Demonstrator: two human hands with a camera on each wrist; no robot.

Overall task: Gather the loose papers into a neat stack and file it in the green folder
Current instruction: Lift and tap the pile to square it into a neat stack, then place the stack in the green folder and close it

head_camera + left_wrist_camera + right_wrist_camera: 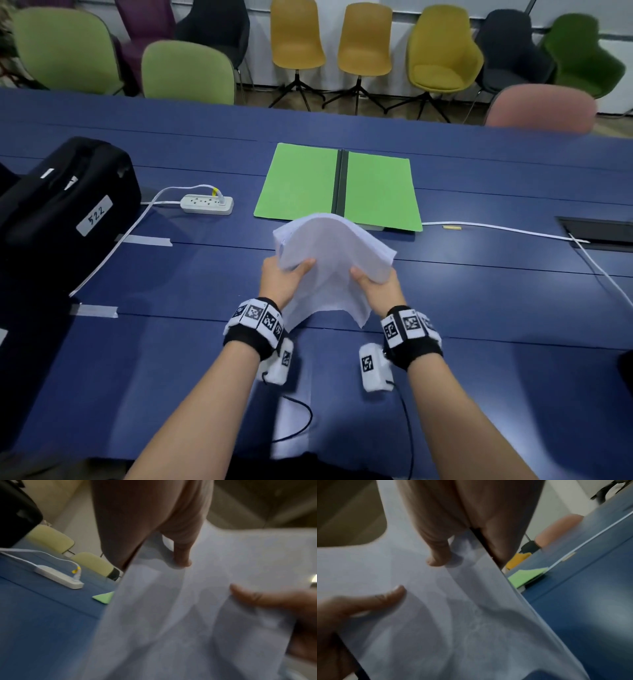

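A stack of white papers [330,260] hangs above the blue table [479,308], bowed upward in the middle. My left hand [286,277] grips its left side with the thumb on top, and my right hand [373,284] grips its right side the same way. In the left wrist view the papers [188,615] fill the frame under my left thumb [181,555]. The right wrist view shows the papers [436,615] pinched under my right thumb [436,558]. The green folder [308,185] lies open and flat just beyond the stack, its dark spine [339,181] down the centre.
A white power strip [207,204] with its cable lies left of the folder. A black case [61,205] labelled 522 stands at the far left. A white cable [496,229] runs right toward a table hatch [599,233]. Chairs line the far side.
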